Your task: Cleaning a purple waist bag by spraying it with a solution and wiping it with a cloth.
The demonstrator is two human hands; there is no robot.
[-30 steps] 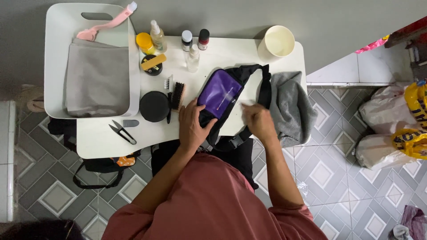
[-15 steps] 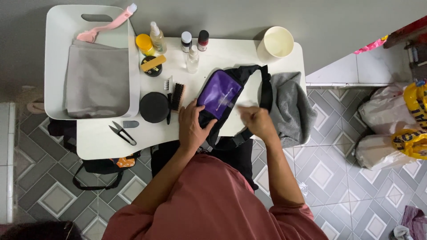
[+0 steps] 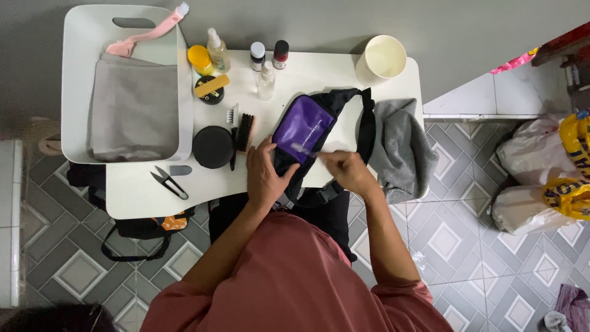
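A black waist bag (image 3: 344, 104) with a purple front panel lies on the white table (image 3: 147, 197). My left hand (image 3: 265, 175) presses on the bag's near left end and holds it down. My right hand (image 3: 347, 170) is closed on a thin clear tool (image 3: 302, 149) whose tip rests on the lower part of the purple panel. What kind of tool it is cannot be told.
A grey cloth (image 3: 399, 147) hangs over the table's right edge. Left of the bag lie brushes (image 3: 244, 131), a black round tin (image 3: 212, 147) and snips (image 3: 170, 183). Small bottles (image 3: 266, 80) and a cream cup (image 3: 385, 56) stand at the back. A white tray (image 3: 78, 80) holds a grey bag.
My right hand has shifted slightly left along the bag, bringing the thin tool onto the purple panel. The left hand stays in place.
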